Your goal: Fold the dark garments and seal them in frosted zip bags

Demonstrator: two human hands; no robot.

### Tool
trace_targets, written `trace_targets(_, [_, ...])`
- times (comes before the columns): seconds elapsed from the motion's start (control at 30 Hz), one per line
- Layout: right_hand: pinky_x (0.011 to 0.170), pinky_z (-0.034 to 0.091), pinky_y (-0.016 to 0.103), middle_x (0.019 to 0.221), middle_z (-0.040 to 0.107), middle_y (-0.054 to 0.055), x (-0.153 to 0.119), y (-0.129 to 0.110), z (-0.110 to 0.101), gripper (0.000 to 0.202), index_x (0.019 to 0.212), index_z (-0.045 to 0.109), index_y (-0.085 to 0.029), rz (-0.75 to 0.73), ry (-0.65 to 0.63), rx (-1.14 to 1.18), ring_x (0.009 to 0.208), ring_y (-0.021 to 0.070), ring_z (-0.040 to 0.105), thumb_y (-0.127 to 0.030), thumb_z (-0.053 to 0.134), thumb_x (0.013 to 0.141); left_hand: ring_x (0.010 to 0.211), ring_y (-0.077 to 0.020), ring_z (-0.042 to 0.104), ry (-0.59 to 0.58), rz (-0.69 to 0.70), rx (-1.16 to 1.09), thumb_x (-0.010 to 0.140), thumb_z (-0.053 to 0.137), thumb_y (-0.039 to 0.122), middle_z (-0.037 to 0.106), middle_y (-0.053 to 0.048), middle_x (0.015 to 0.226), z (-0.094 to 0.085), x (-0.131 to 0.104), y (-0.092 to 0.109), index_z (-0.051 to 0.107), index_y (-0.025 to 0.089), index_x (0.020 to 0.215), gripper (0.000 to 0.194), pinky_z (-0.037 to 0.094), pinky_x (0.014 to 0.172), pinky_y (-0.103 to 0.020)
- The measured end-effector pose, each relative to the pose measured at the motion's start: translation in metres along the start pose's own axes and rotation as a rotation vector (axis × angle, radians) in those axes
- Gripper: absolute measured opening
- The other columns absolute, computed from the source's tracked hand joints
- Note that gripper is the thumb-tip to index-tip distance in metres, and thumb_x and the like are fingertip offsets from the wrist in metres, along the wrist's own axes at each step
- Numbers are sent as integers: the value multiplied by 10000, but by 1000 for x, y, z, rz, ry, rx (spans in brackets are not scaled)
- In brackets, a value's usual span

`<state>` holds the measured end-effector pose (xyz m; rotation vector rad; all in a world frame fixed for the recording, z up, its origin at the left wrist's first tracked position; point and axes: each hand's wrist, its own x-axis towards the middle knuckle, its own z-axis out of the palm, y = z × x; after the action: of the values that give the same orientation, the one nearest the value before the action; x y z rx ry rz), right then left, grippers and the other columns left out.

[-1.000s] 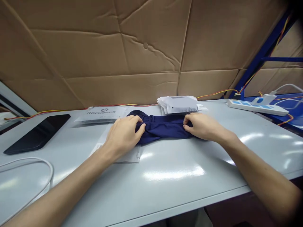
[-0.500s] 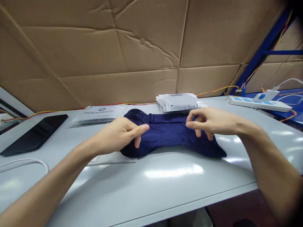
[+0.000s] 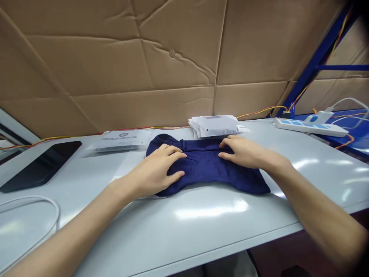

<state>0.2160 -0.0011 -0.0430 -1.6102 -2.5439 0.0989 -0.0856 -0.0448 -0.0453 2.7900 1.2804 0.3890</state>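
A dark navy piece of stretchy fabric (image 3: pixel 206 165) lies spread across the table, with a gathered loop at its upper left and a pointed end at the lower right. On its left part rests my left hand (image 3: pixel 161 167), fingers spread and thumb apart. My right hand (image 3: pixel 243 151) lies over the upper right part of the cloth, its fingers and thumb apart and touching the fabric. Neither hand grips the cloth. Under the left end of the fabric, partly covered, is a pale flat sheet (image 3: pixel 124 166).
Behind the cloth sits a stack of white packets (image 3: pixel 216 126). A ROCKBROS bag (image 3: pixel 121 139) lies left of it, then a black phone-like slab (image 3: pixel 43 165) and a white cable (image 3: pixel 56 209). A power strip (image 3: pixel 311 126) stands at the right; cardboard (image 3: pixel 115 65) walls the back.
Both hands have come down onto the navy fabric, and their fingers have spread out. Before, they hovered over it with fingers curled. The view has shifted slightly.
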Motion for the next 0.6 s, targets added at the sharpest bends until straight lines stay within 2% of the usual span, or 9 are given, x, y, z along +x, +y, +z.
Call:
trace_targets(0.1, [909, 494, 368, 1197, 678, 124, 0, 1, 1, 399, 1161, 677, -180, -6, -15, 15, 1050, 271, 654, -464, 548, 912, 1317, -280, 481, -45, -1, -14, 924, 582, 400, 542, -78, 1445, -3, -3, 2, 492, 237, 1443, 552, 435, 1107, -439])
trace_targets(0.23, [892, 495, 364, 1169, 688, 111, -4, -5, -6, 380, 1132, 691, -188, -32, -31, 42, 1022, 262, 657, -465, 555, 908, 1376, -282, 424, -58, 27, -2, 887, 630, 393, 488, -66, 1501, -10, -5, 4, 437, 261, 1486, 644, 383, 1152, -438])
trace_targets(0.47, [837, 497, 344, 1101, 704, 69, -7, -13, -8, 354, 1067, 690, -228, -90, -56, 104, 979, 246, 643, -489, 638, 834, 1386, -294, 404, -136, 55, -45, 737, 769, 578, 473, -63, 1512, -19, -9, 9, 401, 274, 1507, 906, 374, 1155, -422])
trace_targets(0.6, [813, 498, 352, 1063, 704, 62, -6, -8, -4, 327, 1037, 692, -241, -122, -78, 89, 953, 251, 640, -485, 643, 824, 1383, -303, 408, -150, 48, -19, 764, 683, 703, 471, -71, 1514, -17, -8, 10, 414, 254, 1506, 908, 361, 1158, -433])
